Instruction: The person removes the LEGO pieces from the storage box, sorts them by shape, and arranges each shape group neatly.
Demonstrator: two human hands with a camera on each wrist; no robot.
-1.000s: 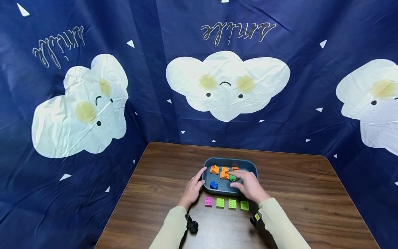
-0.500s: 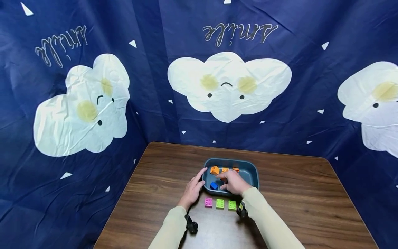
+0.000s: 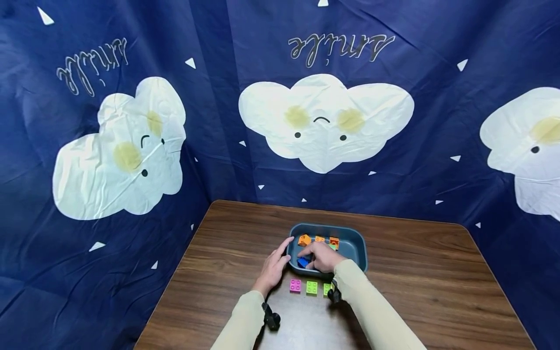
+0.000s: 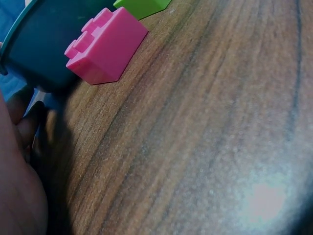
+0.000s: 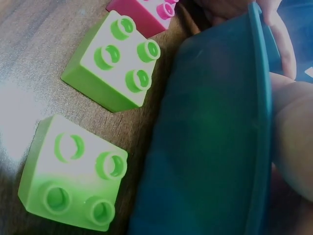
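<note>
Inside a dark teal tray, my right hand pinches a blue building brick between index finger and thumb, with the brick still in the tray's near left corner. Fingers straight, my left hand rests against the tray's left rim, its fingertips over the edge. Around the right hand lie orange bricks, one at the left and another farther right. A bit of green brick shows beside the knuckles. Part of the tray floor is hidden under the right hand.
A pink brick and lime bricks stand in a row on the wooden table, close along the tray's near side. The right wrist camera covers the row's right end. A dark blue cloud-print curtain surrounds the table's far sides.
My right hand has moved left across the tray, away from the green brick and onto the blue one. The left hand has stayed at the rim. The head view has shifted slightly.
</note>
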